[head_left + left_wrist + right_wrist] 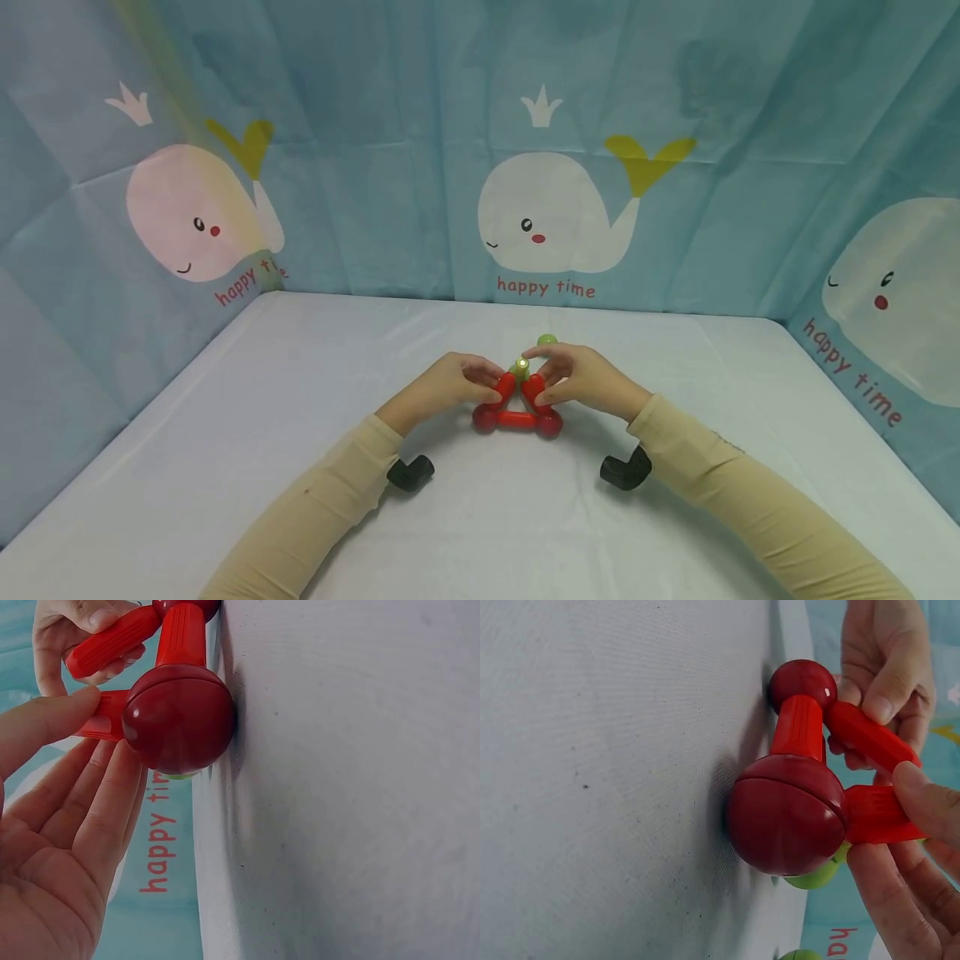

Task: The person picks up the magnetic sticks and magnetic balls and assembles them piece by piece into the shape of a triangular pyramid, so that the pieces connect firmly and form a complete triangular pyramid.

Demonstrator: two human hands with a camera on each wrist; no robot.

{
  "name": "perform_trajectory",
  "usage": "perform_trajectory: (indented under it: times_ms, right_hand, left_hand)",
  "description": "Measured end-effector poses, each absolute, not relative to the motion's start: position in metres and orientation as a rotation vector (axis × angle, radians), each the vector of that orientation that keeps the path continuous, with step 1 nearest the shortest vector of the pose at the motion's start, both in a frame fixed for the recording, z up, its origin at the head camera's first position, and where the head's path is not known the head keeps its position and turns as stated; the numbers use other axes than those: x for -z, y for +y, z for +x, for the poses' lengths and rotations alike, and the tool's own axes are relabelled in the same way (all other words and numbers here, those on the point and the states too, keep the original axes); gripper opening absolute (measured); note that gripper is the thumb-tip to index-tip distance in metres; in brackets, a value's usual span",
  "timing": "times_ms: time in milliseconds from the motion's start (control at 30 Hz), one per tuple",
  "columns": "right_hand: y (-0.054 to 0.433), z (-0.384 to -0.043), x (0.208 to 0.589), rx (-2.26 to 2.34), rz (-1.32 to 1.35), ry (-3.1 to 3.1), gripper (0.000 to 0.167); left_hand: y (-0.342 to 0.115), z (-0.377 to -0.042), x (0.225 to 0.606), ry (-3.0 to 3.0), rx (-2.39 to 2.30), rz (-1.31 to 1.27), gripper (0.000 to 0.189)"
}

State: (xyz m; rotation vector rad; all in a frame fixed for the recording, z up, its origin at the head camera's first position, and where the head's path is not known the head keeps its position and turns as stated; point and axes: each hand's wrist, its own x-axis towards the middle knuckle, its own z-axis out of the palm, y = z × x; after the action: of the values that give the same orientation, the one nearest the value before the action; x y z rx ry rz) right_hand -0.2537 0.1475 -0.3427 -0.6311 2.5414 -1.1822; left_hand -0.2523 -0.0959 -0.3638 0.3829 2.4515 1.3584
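Two dark red balls, a left one and a right one, lie on the white table, joined by a red rod. From each ball a further red rod slants upward. My left hand pinches the left slanting rod between thumb and fingers. Thumb and fingers of my right hand pinch the right slanting rod. In the left wrist view, the upper end of the right-hand rod is free. A yellow-green rod shows just behind the red rods.
A light green ball sits behind my right fingers; the right wrist view shows another green ball past the near red ball. Black angled pieces show beside both wrists. A blue whale-print curtain borders the white table.
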Motion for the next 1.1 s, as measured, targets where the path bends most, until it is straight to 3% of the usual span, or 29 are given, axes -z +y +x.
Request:
perform_trajectory:
  times_ms: [500, 1100]
  right_hand:
    - [0.1417, -0.2518, 0.3445, 1.169, -0.625, 2.599, 0.052]
    - [0.1429, -0.2500, 0.3511, 1.188, -0.624, 2.604, 0.055]
  left_hand:
    - [-0.0960, -0.2531, 0.3636, 2.461, -1.356, 0.460, 0.046]
    - [-0.0900, -0.2482, 0.3612, 2.488, -1.341, 0.481, 0.040]
